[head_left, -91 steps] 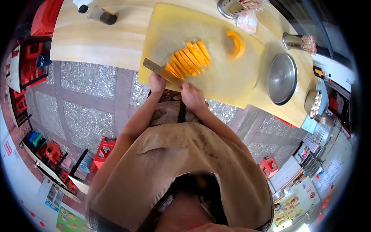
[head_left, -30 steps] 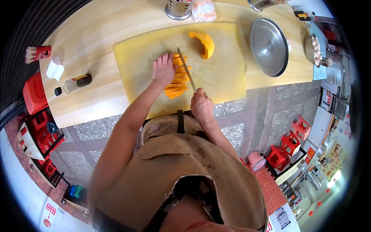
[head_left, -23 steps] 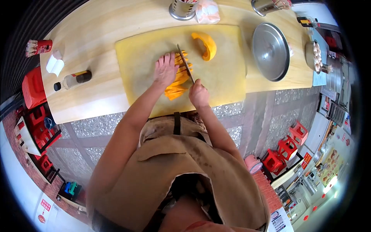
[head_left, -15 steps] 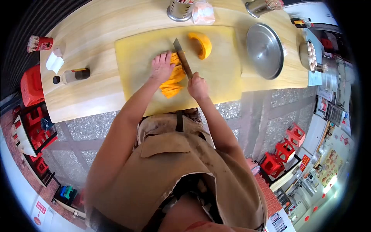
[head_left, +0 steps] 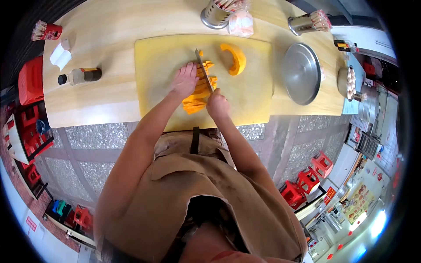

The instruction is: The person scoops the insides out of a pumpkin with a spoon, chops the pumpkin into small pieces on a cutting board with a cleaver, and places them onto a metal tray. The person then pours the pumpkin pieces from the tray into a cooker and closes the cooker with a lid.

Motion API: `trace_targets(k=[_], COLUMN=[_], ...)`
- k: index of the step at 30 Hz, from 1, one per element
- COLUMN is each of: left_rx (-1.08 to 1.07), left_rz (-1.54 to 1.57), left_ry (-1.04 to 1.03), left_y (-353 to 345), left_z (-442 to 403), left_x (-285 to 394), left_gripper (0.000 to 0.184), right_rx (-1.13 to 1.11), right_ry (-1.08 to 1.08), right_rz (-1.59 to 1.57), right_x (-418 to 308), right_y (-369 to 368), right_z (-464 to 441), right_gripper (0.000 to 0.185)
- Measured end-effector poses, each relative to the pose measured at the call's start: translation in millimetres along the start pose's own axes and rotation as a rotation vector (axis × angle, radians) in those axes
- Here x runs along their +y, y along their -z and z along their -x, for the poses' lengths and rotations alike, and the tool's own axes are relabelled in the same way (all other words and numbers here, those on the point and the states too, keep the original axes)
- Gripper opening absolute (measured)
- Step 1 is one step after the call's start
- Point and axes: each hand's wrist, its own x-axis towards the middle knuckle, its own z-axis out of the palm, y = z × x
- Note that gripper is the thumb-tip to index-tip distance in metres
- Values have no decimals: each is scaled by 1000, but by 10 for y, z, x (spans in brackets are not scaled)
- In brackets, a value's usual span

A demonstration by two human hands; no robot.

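On the yellow cutting board (head_left: 250, 101), orange slices (head_left: 193, 105) lie in a row, with small cut pieces at the far end. My left hand (head_left: 184, 79) lies flat on the left side of the row, fingers extended. Its fingertips touch the slices. My right hand (head_left: 218, 104) is closed round the handle of a knife (head_left: 203, 68), whose blade crosses the right part of the slices. A curved orange wedge (head_left: 237, 60) sits apart, to the right of the blade.
Right of the board is a round metal lid or tray (head_left: 302, 73). A dark-bottomed bottle (head_left: 81, 76) lies at the left. Metal holders with sticks (head_left: 215, 15) and a plastic packet (head_left: 240, 23) stand behind the board. Red stools (head_left: 308, 180) are on the floor.
Both hands have moved from the near board edge to the slices; the left hand left the blade and now rests on them. Some slices are now cut into shorter pieces. The view has shifted.
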Motion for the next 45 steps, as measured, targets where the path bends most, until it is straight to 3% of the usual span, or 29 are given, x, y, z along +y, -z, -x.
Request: trace_targets(k=[3, 5, 10, 17, 21, 24, 25, 26, 30, 34, 39, 41, 45], left_rx=[29, 27, 77, 130, 124, 139, 133, 121, 187, 222, 323, 221, 322], left_rz=[-29, 142, 252, 175, 200, 290, 366, 445, 464, 481, 483, 496, 581], left_ry=[-29, -27, 22, 8, -13, -14, 78, 171, 116, 145, 80, 151, 79], left_y=[2, 60, -42, -27, -24, 15, 45, 66, -36, -9, -36, 56, -10], left_z=[-31, -16, 103, 134, 124, 124, 138, 170, 189, 166, 198, 192, 196], left_x=[-66, -68, -167, -139, -217, -252, -238, -216, -271, -251, -257, -237, -294], left_gripper=[58, 60, 58, 55, 53, 53, 52, 51, 47, 37, 34, 35, 33], right_rx=[50, 103, 164, -32, 71, 202, 207, 143, -22, -52, 35, 54, 59], right_ry=[55, 159, 212, 123, 104, 292, 298, 249, 151, 131, 142, 187, 256], right_rz=[-14, -148, -79, 121, 24, -184, -185, -132, 14, 68, -41, -65, -57], right_x=[64, 186, 93, 43, 122, 277, 202, 145, -19, 43, 79, 193, 101], right_y=[-146, -10, 400, 146, -167, -91, 11, 127, 422, 190, -176, -118, 177], right_z=[-44, -65, 281, 140, -66, -39, 44, 145, 387, 208, -15, 16, 185], right_gripper=[20, 18, 16, 25, 23, 19, 19, 19, 22, 25, 26, 26, 24])
